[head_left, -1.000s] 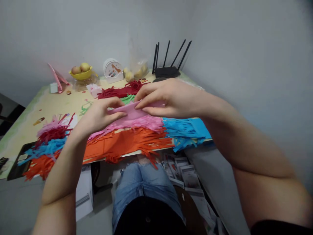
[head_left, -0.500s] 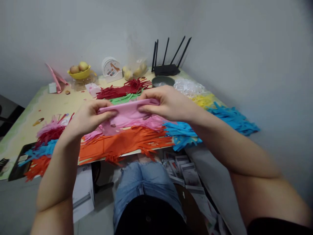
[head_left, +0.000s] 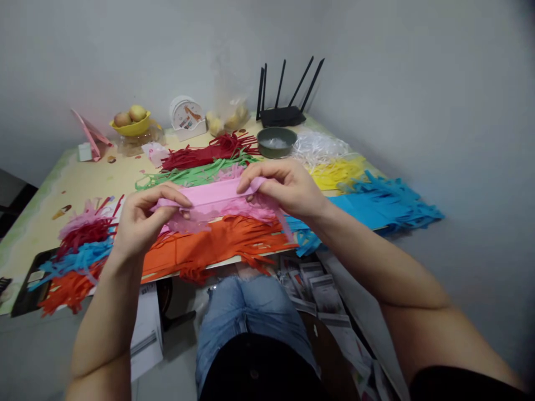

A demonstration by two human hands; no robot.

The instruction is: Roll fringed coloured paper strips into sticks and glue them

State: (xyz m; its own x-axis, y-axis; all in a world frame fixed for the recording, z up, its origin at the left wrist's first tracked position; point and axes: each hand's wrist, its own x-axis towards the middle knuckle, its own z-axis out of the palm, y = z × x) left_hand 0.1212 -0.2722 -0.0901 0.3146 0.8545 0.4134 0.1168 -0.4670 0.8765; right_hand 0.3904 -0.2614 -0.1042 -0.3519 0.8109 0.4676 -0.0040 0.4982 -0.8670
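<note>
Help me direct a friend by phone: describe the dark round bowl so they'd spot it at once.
On the table, look to the far end by the wall, just in front of the black router. The bowl sits between red paper strips and white ones; it's the only dark, round dish there.

The pale yellow surface (head_left: 96,178) carries fringed paper: orange strips (head_left: 217,245) at the near edge, blue (head_left: 376,203), yellow (head_left: 334,174), white (head_left: 320,146), green (head_left: 192,175) and dark red (head_left: 204,155) behind. A grey bowl (head_left: 276,142), black router (head_left: 282,116) and yellow fruit bowl (head_left: 131,127) stand at the back.
</note>
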